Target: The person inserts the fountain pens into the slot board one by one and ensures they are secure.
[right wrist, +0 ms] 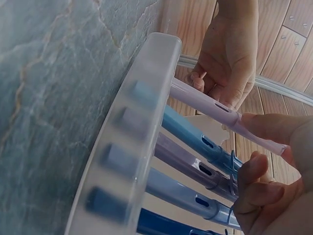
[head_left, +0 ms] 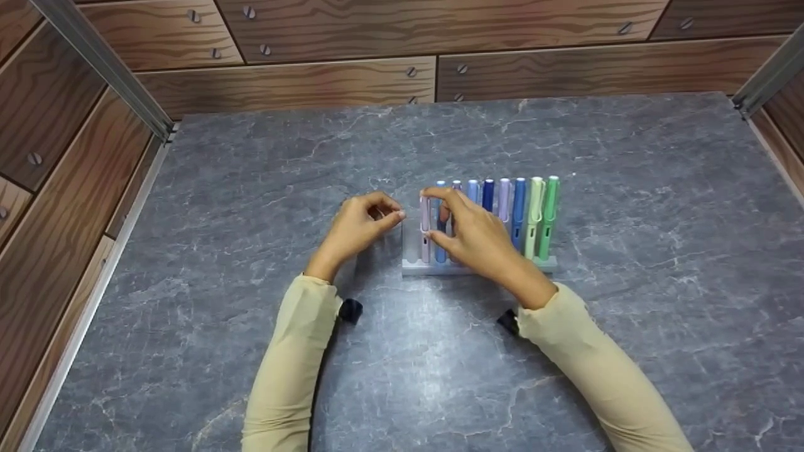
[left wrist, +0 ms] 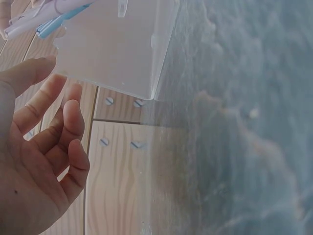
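Observation:
A pale lilac pen (head_left: 425, 229) stands at the left end of a row in a clear pen rack (head_left: 433, 270). My right hand (head_left: 480, 242) pinches this pen, thumb on its barrel and index finger at its top end. In the right wrist view, the lower end of the lilac pen (right wrist: 205, 103) is right at the rack's frosted front lip (right wrist: 156, 63). Beside the rack's left edge is my left hand (head_left: 361, 226), its fingers loosely bent with nothing between them. The left wrist view has its thumb and fingertips close to the rack's clear panel (left wrist: 112, 54).
Several capped pens stand right of the lilac one, among them a dark blue pen (head_left: 488, 196), a pale green pen (head_left: 534, 220) and a green pen (head_left: 548, 220). The rack stands on a grey marbled tabletop (head_left: 251, 188), with wood-patterned walls (head_left: 339, 31) behind and at the sides.

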Demonstrator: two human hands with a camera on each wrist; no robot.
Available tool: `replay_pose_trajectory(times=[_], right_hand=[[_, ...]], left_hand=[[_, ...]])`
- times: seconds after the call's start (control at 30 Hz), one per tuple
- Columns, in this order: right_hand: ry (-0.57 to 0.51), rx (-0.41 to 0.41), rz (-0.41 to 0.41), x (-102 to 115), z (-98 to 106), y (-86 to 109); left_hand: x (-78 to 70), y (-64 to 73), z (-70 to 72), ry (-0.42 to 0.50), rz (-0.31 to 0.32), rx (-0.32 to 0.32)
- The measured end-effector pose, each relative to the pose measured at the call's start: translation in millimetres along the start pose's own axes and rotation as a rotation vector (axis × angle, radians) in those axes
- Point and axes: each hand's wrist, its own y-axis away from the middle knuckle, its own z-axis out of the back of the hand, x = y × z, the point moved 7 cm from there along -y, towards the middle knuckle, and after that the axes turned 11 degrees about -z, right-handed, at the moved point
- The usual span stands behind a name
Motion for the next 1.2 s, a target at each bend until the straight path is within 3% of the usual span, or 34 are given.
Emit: replay_pose_trajectory(times=[0.67,1.2], right_hand=[[0.085,-0.088,-0.048,-0.2,1.1,-1.0],[0.043,-0.094,-0.034,-4.5,14.2,2.3]], left_hand=[[-2.3,-0.1,1.7,-0.004,-0.017,-0.006],[0.3,0.8,-0.4,0.009,0.016,0.013]])
